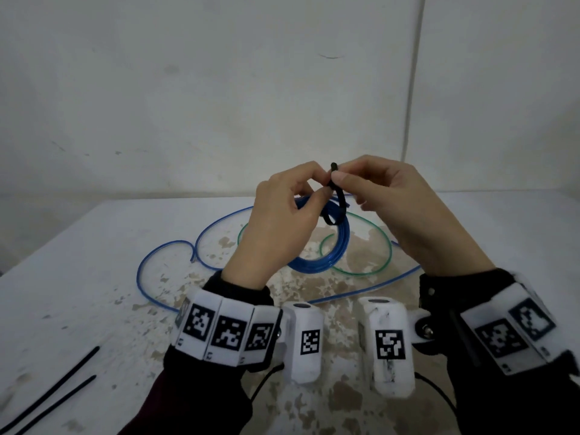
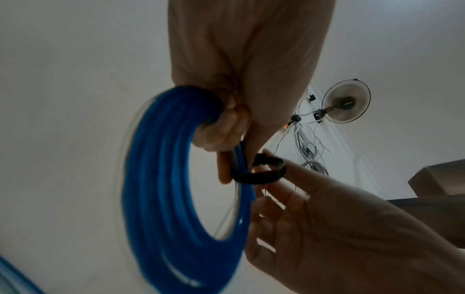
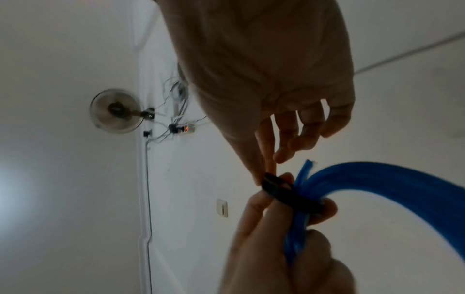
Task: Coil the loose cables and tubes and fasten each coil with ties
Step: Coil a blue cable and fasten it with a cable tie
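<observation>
Blue coil hangs below both hands, left hand gripping its top, right hand pinching the black tie looped round it.

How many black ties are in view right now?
3: one tie wrapped around the blue coil in both hands, two spare ties on the table's near-left corner. Others may be hidden.

Blue coil; black tie

Head view: soft, even daylight — faint shadows on the table, straight lines bowed toward the frame edges. Wrist views: dim, hands backlit; blue coil motion-blurred — grainy throughout.
</observation>
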Motion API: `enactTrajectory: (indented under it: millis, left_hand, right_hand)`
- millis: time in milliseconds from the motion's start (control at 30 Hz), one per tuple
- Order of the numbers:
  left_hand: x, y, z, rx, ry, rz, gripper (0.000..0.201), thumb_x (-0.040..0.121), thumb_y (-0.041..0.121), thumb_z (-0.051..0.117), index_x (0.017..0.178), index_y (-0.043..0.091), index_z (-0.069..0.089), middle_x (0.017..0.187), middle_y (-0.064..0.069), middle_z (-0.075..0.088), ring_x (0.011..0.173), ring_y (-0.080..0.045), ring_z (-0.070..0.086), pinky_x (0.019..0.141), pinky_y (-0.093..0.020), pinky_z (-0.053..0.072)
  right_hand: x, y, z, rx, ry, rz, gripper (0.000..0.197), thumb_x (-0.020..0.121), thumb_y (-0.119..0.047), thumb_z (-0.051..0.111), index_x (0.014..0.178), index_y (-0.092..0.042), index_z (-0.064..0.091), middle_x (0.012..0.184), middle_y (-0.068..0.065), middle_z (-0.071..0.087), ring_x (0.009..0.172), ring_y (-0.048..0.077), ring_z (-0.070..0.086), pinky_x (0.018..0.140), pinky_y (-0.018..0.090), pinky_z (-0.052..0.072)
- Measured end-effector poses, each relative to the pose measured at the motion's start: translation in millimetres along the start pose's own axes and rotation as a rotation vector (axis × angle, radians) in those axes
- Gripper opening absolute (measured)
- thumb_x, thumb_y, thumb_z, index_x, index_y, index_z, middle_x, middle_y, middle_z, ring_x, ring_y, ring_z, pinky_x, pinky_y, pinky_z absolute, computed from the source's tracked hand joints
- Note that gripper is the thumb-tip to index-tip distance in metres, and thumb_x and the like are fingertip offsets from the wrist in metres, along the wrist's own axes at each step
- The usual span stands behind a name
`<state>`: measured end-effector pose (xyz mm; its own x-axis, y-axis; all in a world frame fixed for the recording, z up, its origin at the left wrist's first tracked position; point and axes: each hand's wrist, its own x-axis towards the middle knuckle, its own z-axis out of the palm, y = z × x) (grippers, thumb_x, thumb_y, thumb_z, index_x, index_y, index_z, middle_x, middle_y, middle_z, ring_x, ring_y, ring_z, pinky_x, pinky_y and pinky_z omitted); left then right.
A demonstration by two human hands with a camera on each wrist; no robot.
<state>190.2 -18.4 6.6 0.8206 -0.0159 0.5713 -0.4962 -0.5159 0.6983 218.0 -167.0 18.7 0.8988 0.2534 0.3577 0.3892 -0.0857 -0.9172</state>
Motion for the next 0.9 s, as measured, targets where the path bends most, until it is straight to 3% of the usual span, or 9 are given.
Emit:
enactTrajectory:
  millis: [67, 133, 300, 367, 433, 500, 633, 900]
  left_hand:
    - [-1, 4, -5, -0.034, -0.090, -0.003, 0.009, 0.093, 0.012, 0.057, 0.088, 0.014, 0.064, 0.063, -0.003, 0.059, 0.043, -0.005, 0.044, 0.049, -0.014, 0.031]
    - [-1, 6, -10, -0.056, -0.173, 0.007, 0.011, 0.094, 0.013, 0.055, 0.090, 0.016, 0.065, 0.066, -0.006, 0.059, 0.043, -0.006, 0.039, 0.049, -0.017, 0.031]
    - [-4, 9, -11, -0.181, -0.361, -0.065, 0.017, 0.099, 0.014, 0.049, 0.093, 0.006, 0.062, 0.063, -0.005, 0.059, 0.043, -0.010, 0.034, 0.045, -0.021, 0.031]
    - [-3, 6, -10, -0.167, -0.353, -0.089, 0.018, 0.099, 0.014, 0.048, 0.091, 0.005, 0.061, 0.059, -0.004, 0.057, 0.042, -0.011, 0.033, 0.045, -0.020, 0.030]
    - [-1, 2, -13, -0.172, -0.308, -0.119, 0.020, 0.099, 0.013, 0.048, 0.088, 0.007, 0.063, 0.057, -0.004, 0.054, 0.042, -0.011, 0.032, 0.044, -0.020, 0.029]
    - [0, 0, -17, -0.202, -0.267, -0.141, 0.020, 0.099, 0.012, 0.047, 0.089, 0.006, 0.064, 0.056, -0.003, 0.052, 0.043, -0.012, 0.030, 0.044, -0.020, 0.028]
    - [0, 3, -16, -0.256, -0.245, -0.133, 0.020, 0.099, 0.012, 0.047, 0.098, 0.008, 0.066, 0.057, -0.006, 0.048, 0.041, -0.008, 0.029, 0.043, -0.019, 0.028]
    - [-3, 14, -14, -0.209, -0.284, -0.092, 0.021, 0.100, 0.014, 0.044, 0.090, 0.001, 0.058, 0.056, 0.002, 0.045, 0.046, -0.015, 0.031, 0.048, -0.028, 0.030]
  right_hand:
    - [3, 1, -4, 0.117, -0.033, 0.084, 0.015, 0.086, -0.017, 0.065, 0.072, -0.021, 0.065, 0.069, -0.013, 0.062, 0.067, 0.003, 0.053, 0.068, 0.018, 0.040]
    - [5, 1, -10, 0.263, -0.006, 0.137, 0.020, 0.086, -0.014, 0.065, 0.067, -0.021, 0.059, 0.073, -0.010, 0.061, 0.070, 0.009, 0.054, 0.069, 0.022, 0.042]
    - [6, 2, -14, 0.397, 0.263, 0.078, 0.019, 0.090, -0.011, 0.062, 0.073, -0.017, 0.055, 0.080, -0.004, 0.056, 0.071, 0.009, 0.055, 0.063, 0.024, 0.054]
    - [6, 4, -11, 0.413, 0.219, 0.104, 0.014, 0.092, -0.015, 0.059, 0.078, -0.015, 0.057, 0.083, 0.000, 0.058, 0.077, 0.014, 0.058, 0.064, 0.027, 0.055]
    - [4, 2, -9, 0.343, 0.027, 0.154, 0.014, 0.094, -0.021, 0.056, 0.085, -0.012, 0.063, 0.083, 0.002, 0.063, 0.080, 0.017, 0.062, 0.066, 0.028, 0.056]
    - [1, 0, -7, 0.232, -0.116, 0.154, 0.013, 0.092, -0.020, 0.058, 0.086, -0.011, 0.065, 0.078, 0.001, 0.067, 0.075, 0.011, 0.063, 0.065, 0.025, 0.055]
    - [0, -3, -4, 0.138, -0.048, 0.073, 0.013, 0.090, -0.012, 0.061, 0.077, -0.011, 0.059, 0.081, 0.007, 0.062, 0.071, 0.008, 0.061, 0.059, 0.024, 0.054]
    - [-1, -2, 1, 0.065, 0.151, -0.050, 0.015, 0.092, -0.010, 0.058, 0.079, -0.009, 0.052, 0.080, -0.001, 0.059, 0.068, 0.007, 0.061, 0.048, 0.020, 0.048]
